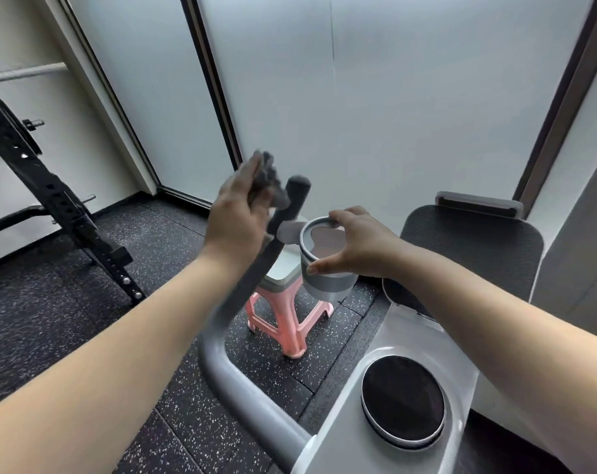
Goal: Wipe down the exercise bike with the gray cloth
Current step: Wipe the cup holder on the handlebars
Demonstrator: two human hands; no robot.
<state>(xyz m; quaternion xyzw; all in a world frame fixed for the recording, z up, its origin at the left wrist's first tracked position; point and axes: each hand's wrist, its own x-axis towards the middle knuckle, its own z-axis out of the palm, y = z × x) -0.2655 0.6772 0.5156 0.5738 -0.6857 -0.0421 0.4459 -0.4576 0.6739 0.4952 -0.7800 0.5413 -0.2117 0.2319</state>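
Head view: left hand (237, 213) clutches the gray cloth (268, 186) against the exercise bike's (385, 371) handlebar (256, 268); right hand (355, 244) grips the gray cup holder (324, 268) beside it.

blurred — gray cloth (268, 183) | cut off — exercise bike (368, 388) body, bottom edge

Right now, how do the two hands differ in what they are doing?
The left hand grips the gray cloth against the handlebar; the right hand pinches the cup holder rim. The left looks motion-blurred, the right sharp. Both are bare and touch the bike.
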